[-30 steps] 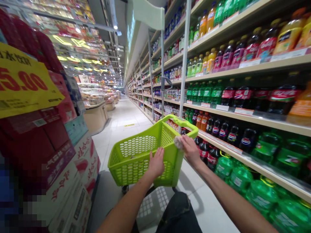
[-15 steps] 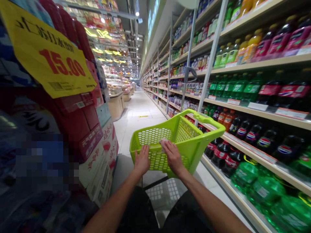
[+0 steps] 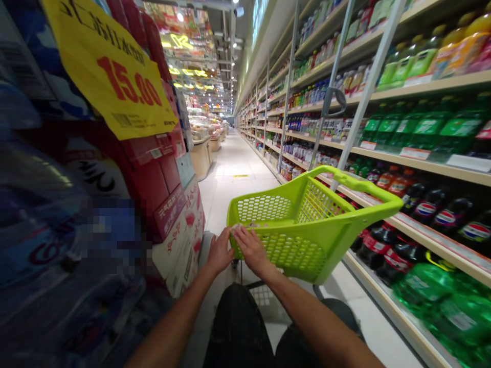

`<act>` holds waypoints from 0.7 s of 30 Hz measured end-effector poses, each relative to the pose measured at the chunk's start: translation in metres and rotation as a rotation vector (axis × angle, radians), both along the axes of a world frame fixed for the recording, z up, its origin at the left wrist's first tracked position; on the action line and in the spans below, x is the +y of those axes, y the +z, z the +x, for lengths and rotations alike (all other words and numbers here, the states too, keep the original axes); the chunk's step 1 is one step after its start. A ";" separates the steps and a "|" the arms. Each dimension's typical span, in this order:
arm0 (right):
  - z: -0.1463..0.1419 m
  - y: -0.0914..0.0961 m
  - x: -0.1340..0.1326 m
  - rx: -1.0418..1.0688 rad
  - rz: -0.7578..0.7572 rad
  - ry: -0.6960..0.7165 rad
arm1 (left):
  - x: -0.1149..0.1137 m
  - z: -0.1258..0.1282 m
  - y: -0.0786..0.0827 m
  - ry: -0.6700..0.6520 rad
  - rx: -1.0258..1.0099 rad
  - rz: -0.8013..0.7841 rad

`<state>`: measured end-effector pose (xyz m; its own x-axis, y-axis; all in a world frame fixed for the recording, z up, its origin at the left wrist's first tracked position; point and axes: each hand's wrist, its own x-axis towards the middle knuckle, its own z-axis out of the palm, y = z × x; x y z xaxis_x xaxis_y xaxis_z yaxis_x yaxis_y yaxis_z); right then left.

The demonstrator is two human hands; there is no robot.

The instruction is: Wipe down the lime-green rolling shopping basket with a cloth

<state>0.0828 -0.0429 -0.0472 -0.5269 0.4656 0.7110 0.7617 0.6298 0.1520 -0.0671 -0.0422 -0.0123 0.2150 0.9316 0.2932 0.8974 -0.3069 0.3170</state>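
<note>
The green shopping cart [image 3: 347, 240] stands on the pale floor [image 3: 226, 197] directly ahead of the person, with its handle [image 3: 368, 190] to the right and its narrow end to the left. Both hands are at the left end of the near rim [image 3: 276, 228]. The right hand [image 3: 251, 250] lies over this rim; its grip has the fingers extended and close together, holding a pale wad [image 3: 237, 228] under the fingertips against the rim. The thumb is not clearly visible. The left hand [image 3: 220, 253] is just beside it at the corner of the basket; its grip is spread, fingers extended and thumb apart. Contact between the left fingertips and the corner cannot be confirmed. The person's knees [image 3: 238, 327] are bent below the forearms. To the left, a yellow price sign [image 3: 126, 87] marked 15.00 hangs over stacked cartons [image 3: 174, 245]. To the right, shelves [image 3: 422, 163] carry rows of bottles, with large green bottles [image 3: 425, 286] at the lowest level.
</note>
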 end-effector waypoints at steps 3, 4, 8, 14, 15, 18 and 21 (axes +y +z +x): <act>-0.008 -0.030 -0.004 -0.093 -0.061 0.022 | -0.004 -0.004 0.000 -0.014 0.022 -0.019; -0.006 -0.038 -0.007 -0.108 -0.068 0.027 | -0.004 -0.005 0.000 -0.017 0.032 -0.022; 0.013 -0.028 -0.014 -0.048 -0.010 0.018 | -0.004 -0.003 0.004 0.017 0.043 -0.001; 0.045 -0.002 -0.012 0.021 0.020 -0.073 | -0.004 0.021 0.009 -0.011 0.050 0.022; 0.050 -0.009 -0.015 -0.023 -0.001 -0.052 | -0.005 0.024 0.009 -0.024 0.067 0.018; 0.062 -0.020 -0.023 -0.068 -0.034 -0.020 | -0.006 0.031 0.010 -0.037 0.128 0.010; 0.056 0.000 -0.018 0.042 0.006 -0.100 | -0.006 0.038 0.011 -0.022 0.184 0.019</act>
<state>0.1393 -0.0605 -0.0472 -0.4478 0.5099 0.7345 0.8266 0.5493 0.1226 -0.0290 -0.0477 -0.0009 0.2873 0.9206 0.2646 0.9326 -0.3318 0.1418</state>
